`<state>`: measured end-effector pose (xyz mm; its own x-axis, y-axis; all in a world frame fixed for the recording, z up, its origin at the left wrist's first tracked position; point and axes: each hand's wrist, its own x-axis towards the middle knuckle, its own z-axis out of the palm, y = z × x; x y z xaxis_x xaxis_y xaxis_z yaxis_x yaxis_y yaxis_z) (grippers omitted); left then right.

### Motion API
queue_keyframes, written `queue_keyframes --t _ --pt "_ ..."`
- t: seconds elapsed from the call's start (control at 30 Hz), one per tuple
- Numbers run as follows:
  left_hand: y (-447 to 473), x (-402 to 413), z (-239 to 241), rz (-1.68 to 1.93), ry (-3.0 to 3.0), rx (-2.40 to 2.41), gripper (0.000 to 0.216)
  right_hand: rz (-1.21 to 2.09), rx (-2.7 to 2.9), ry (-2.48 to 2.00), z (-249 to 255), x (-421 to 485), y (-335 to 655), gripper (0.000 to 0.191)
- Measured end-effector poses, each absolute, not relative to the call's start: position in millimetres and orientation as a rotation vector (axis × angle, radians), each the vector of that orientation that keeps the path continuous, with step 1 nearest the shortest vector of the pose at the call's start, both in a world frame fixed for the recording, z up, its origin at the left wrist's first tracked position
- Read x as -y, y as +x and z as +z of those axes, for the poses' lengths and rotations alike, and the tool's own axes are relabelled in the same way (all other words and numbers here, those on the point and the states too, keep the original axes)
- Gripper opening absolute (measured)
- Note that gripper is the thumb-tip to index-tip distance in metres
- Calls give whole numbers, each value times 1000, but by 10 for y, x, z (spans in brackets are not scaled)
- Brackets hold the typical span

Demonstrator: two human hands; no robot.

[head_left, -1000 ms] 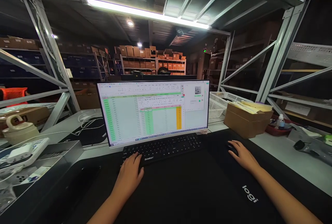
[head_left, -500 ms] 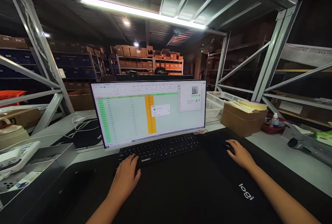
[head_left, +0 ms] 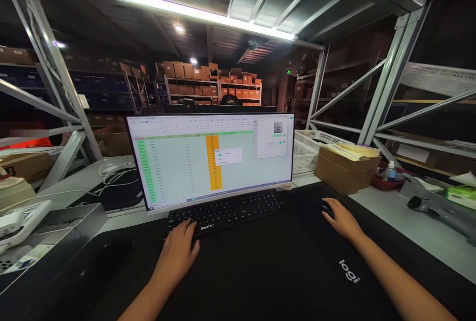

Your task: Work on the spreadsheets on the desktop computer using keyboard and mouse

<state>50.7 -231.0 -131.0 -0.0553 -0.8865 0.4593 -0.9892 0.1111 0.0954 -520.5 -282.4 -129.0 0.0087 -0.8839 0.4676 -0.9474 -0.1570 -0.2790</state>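
My left hand (head_left: pixel 178 251) lies palm down at the left end of the black keyboard (head_left: pixel 230 214), fingers stretched over its keys and thumb apart. On the right, my right hand (head_left: pixel 342 218) rests over a dark computer mouse (head_left: pixel 327 208), which is mostly hidden under the fingers. Both sit on a large black desk mat (head_left: pixel 260 271) with "logi" printed on it. Behind the keyboard stands a monitor (head_left: pixel 178 172). Its screen shows a spreadsheet with a green and an orange column, a small dialog box in the middle and a chat window at upper right.
Right of the monitor are a cardboard box (head_left: pixel 334 169) of papers, a white basket (head_left: pixel 303 155), a spray bottle (head_left: pixel 390 171) and a barcode scanner (head_left: pixel 424 207). At left stand a grey bin (head_left: pixel 80 229) and white cables (head_left: pixel 115 174). Metal rack posts (head_left: pixel 390 78) frame the desk.
The view has shifted slightly, so the scene sits a little further left. Both hands keep their places on the keyboard and mouse. The screen looks the same.
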Motion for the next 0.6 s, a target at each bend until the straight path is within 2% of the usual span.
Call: queue_keyframes --t 0.6 --pt "573 2406 -1442 409 1764 1970 54 873 1931 2155 -1323 2873 -5212 49"
